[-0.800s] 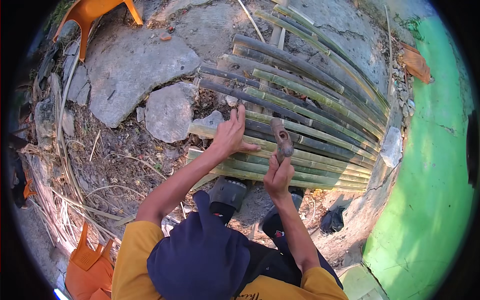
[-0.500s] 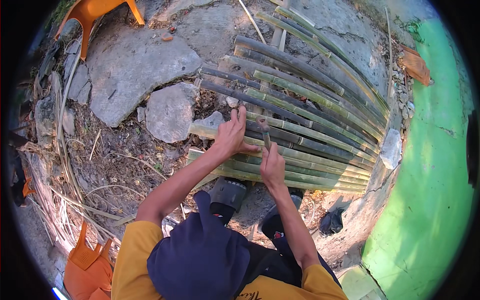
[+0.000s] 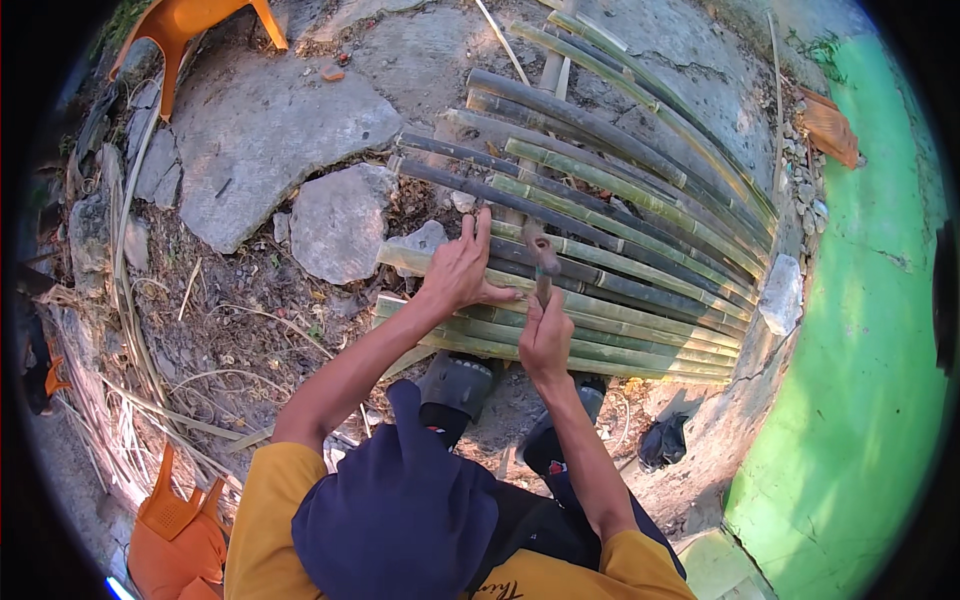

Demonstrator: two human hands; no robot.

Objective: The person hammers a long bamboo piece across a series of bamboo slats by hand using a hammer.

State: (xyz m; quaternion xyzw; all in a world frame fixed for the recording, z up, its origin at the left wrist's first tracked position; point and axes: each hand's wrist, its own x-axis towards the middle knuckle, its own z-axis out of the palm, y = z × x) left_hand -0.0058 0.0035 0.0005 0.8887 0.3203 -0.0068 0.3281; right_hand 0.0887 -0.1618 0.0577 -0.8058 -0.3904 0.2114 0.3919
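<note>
My right hand (image 3: 546, 342) is closed round the handle of a hammer (image 3: 547, 262). The hammer's head, slightly blurred, hangs just above the row of bamboo poles (image 3: 640, 308), to the right of my left hand. My left hand (image 3: 458, 272) lies over the left ends of the nearer poles, thumb stretched to the right and fingers reaching away from me. Any nail under its fingers is too small or hidden to make out. The poles, green and dark grey, fan side by side and draw closer together toward the right.
Broken concrete slabs (image 3: 285, 140) and a grey stone (image 3: 343, 222) lie left of the poles. A white rock (image 3: 781, 298) sits at their right ends, beside a green surface (image 3: 850, 350). Orange plastic chairs (image 3: 178, 540) stand at the left. My shoes (image 3: 460, 382) are under the near poles.
The hammer's head has swung a little to the right, with my right hand shifting slightly along. My left hand stays almost in place on the poles.
</note>
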